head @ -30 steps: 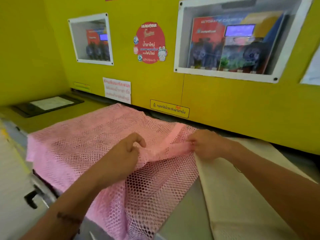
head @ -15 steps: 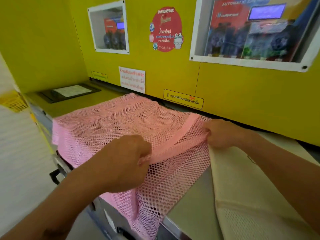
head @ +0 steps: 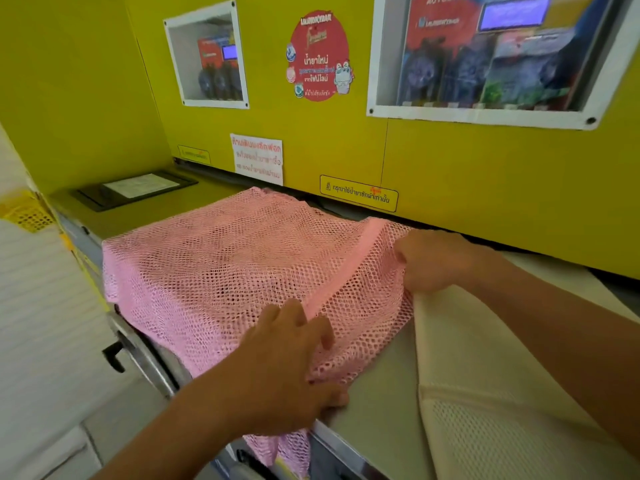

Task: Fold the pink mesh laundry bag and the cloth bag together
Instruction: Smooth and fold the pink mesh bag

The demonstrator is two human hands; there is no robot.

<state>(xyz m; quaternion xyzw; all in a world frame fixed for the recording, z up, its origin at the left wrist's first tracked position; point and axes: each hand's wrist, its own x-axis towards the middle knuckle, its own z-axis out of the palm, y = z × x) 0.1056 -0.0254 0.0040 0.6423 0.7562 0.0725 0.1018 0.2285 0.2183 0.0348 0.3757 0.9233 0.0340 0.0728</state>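
Observation:
The pink mesh laundry bag (head: 221,271) lies spread over the machine top, its near corner hanging off the front edge. A solid pink band (head: 346,268) runs diagonally across it. My left hand (head: 294,368) rests on the bag's near corner, thumb under the mesh and fingers spread above it, gripping the edge. My right hand (head: 433,261) pinches the bag's far right edge where it meets the cream cloth bag (head: 485,375). The cloth bag lies flat to the right, partly under my right forearm, with a mesh panel at its near end.
A yellow wall (head: 450,168) with windowed panels and stickers rises right behind the counter. A black tray with paper (head: 135,187) sits at the far left. The grey counter top (head: 381,375) shows between the two bags. Metal front edge and a black latch (head: 114,355) lie below left.
My left hand has let go of the pink band and slid down to the bag's near corner, its fist opening out. My right hand stays on the far edge. The camera has moved closer.

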